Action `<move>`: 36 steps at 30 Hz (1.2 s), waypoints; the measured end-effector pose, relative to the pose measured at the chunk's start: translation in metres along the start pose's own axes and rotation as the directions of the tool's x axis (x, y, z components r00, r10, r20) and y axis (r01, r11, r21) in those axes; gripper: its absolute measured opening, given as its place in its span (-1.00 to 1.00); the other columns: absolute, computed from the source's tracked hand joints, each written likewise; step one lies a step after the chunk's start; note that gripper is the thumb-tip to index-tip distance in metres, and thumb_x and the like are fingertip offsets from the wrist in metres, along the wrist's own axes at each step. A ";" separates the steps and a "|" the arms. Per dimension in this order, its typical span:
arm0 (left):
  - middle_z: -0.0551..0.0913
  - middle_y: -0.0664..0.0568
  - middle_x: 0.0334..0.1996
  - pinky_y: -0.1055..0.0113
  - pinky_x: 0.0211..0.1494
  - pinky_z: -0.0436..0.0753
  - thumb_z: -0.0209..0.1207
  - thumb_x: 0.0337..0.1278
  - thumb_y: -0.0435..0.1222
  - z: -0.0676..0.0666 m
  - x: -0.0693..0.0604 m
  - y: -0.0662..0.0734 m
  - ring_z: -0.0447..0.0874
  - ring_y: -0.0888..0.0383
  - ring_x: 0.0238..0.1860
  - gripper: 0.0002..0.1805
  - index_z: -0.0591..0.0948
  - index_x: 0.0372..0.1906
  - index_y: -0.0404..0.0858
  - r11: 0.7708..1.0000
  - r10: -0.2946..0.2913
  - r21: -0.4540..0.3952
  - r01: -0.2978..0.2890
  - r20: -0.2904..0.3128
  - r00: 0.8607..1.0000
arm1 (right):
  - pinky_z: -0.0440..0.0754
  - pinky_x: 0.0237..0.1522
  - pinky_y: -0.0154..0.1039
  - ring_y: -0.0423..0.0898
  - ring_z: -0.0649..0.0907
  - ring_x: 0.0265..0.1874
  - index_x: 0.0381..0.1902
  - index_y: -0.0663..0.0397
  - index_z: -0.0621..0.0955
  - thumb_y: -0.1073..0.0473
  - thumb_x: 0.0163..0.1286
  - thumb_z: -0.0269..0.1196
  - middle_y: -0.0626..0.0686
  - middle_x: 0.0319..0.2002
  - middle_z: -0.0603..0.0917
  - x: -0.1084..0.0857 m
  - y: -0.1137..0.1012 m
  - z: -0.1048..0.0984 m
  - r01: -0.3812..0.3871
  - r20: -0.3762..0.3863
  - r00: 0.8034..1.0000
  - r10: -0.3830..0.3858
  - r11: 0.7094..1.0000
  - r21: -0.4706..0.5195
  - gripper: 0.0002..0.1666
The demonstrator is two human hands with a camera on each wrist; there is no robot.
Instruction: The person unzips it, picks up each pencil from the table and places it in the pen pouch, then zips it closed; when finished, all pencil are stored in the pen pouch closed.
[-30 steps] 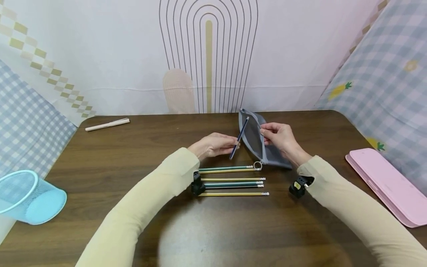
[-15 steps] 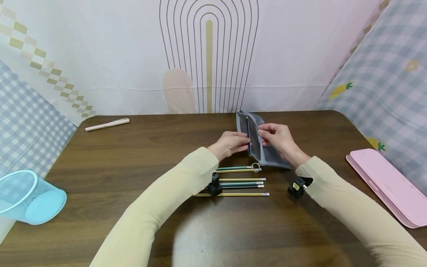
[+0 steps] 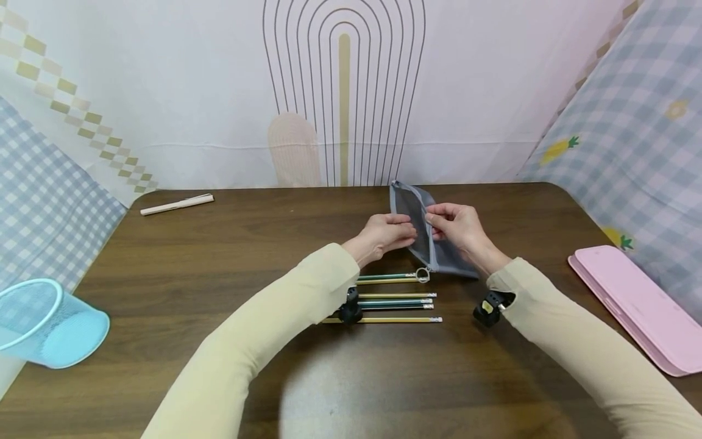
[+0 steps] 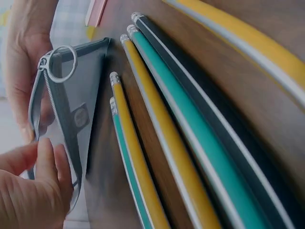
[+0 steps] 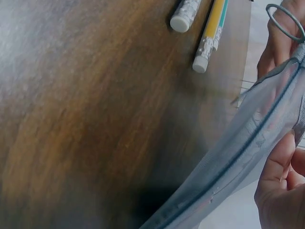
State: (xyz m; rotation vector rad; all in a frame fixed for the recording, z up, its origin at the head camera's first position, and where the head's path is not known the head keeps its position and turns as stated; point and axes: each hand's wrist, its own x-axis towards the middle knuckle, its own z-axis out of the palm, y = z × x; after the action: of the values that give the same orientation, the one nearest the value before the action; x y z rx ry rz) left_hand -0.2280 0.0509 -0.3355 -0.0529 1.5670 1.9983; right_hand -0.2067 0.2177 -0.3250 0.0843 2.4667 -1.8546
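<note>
A grey mesh zip pouch (image 3: 453,257) stands unzipped at the table's back, a ring on its zipper end. My right hand (image 3: 460,228) pinches one edge of its mouth between thumb and fingers. At the mouth's other side is my left hand (image 3: 384,236), its fingers fairly straight and reaching into the opening, with nothing seen in them. In the left wrist view, the left fingertips (image 4: 46,152) overlap the pouch's rim. Several pencils lie in a row below the left forearm: a yellow pencil (image 3: 406,320) nearest, then a black pencil (image 4: 200,105), a green pencil (image 4: 190,121) and more.
A light blue mesh cup (image 3: 77,332) lies tipped over at the left edge. A whitish pen (image 3: 177,205) lies at the back left. On the right is a pink case (image 3: 636,305). A patterned cloth (image 3: 219,91) hangs behind the table.
My left hand has moved right to the pouch's mouth with a dark blue pencil, then let it go inside; the pencil is out of sight. The right hand keeps its hold.
</note>
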 end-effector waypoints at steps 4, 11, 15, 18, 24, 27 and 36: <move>0.45 -0.35 0.18 0.20 0.22 0.51 0.07 0.23 -0.52 -0.023 -0.011 0.003 0.46 -0.14 0.20 -0.55 0.40 0.23 -0.44 0.995 -0.024 0.096 0.012 0.126 0.992 | 0.62 -0.51 -0.49 -0.34 0.54 -0.62 0.09 0.45 0.47 0.29 0.38 0.14 -0.16 -0.51 0.53 0.001 0.000 -0.002 -0.002 -0.017 1.000 0.002 1.000 -0.027 -0.60; 0.52 -0.28 0.13 0.21 0.17 0.55 0.10 0.24 -0.46 -0.074 -0.029 0.009 0.60 0.02 0.05 -0.58 0.44 0.20 -0.41 0.896 -0.111 0.443 -0.032 0.293 0.950 | 0.61 -0.52 -0.50 -0.34 0.52 -0.62 0.12 0.49 0.44 0.30 0.37 0.15 -0.17 -0.52 0.53 0.001 0.001 -0.007 -0.002 -0.011 1.000 0.002 1.000 -0.019 -0.57; 0.62 -0.19 0.04 0.31 0.07 0.62 0.16 0.19 -0.43 -0.095 -0.034 0.008 0.64 0.20 -0.10 -0.60 0.50 0.15 -0.38 0.808 -0.147 0.586 -0.059 0.298 0.943 | 0.61 -0.52 -0.50 -0.34 0.52 -0.63 0.10 0.48 0.46 0.31 0.37 0.14 -0.16 -0.52 0.53 0.001 0.001 -0.009 -0.004 -0.023 1.000 0.003 1.000 -0.016 -0.59; 0.66 -0.16 -0.02 0.35 0.02 0.63 0.20 0.15 -0.45 -0.106 -0.037 0.005 0.64 0.22 -0.13 -0.62 0.53 0.10 -0.40 0.757 -0.147 0.647 -0.091 0.305 0.941 | 0.61 -0.52 -0.51 -0.34 0.52 -0.63 0.10 0.47 0.46 0.32 0.38 0.13 -0.17 -0.52 0.53 0.001 0.003 -0.011 0.002 -0.029 1.000 -0.003 1.000 -0.019 -0.61; 0.66 -0.20 -0.06 0.39 0.00 0.63 0.21 0.09 -0.52 -0.116 -0.041 -0.001 0.65 0.21 -0.12 -0.62 0.53 0.06 -0.47 0.720 -0.118 0.674 -0.165 0.353 0.928 | 0.61 -0.52 -0.50 -0.34 0.53 -0.63 0.10 0.47 0.46 0.31 0.38 0.13 -0.17 -0.51 0.53 0.000 0.002 -0.012 -0.006 -0.028 1.000 0.005 0.999 -0.033 -0.60; 0.66 -0.23 -0.07 0.37 0.00 0.63 0.21 0.07 -0.54 -0.118 -0.043 -0.001 0.65 0.20 -0.13 -0.62 0.53 0.05 -0.51 0.711 -0.110 0.674 -0.200 0.387 0.915 | 0.62 -0.50 -0.50 -0.34 0.53 -0.62 0.11 0.46 0.45 0.29 0.38 0.14 -0.16 -0.50 0.53 0.000 0.002 -0.013 -0.018 -0.026 1.000 0.017 0.999 -0.049 -0.58; 0.68 -0.18 -0.18 0.37 -0.04 0.65 0.24 0.01 -0.57 -0.118 -0.044 -0.001 0.64 0.23 -0.22 -0.65 0.56 -0.02 -0.51 0.666 -0.110 0.700 -0.258 0.434 0.894 | 0.63 -0.51 -0.48 -0.32 0.54 -0.63 0.01 0.43 0.51 0.30 0.34 0.18 -0.12 -0.50 0.55 -0.003 0.004 -0.013 0.017 -0.030 0.999 -0.016 1.000 0.003 -0.66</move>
State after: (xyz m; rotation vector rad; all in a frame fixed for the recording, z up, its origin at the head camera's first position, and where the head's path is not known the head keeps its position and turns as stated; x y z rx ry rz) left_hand -0.2290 -0.0733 -0.3561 0.7621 1.9492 1.1325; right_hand -0.2037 0.2312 -0.3251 0.0932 2.4914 -1.8782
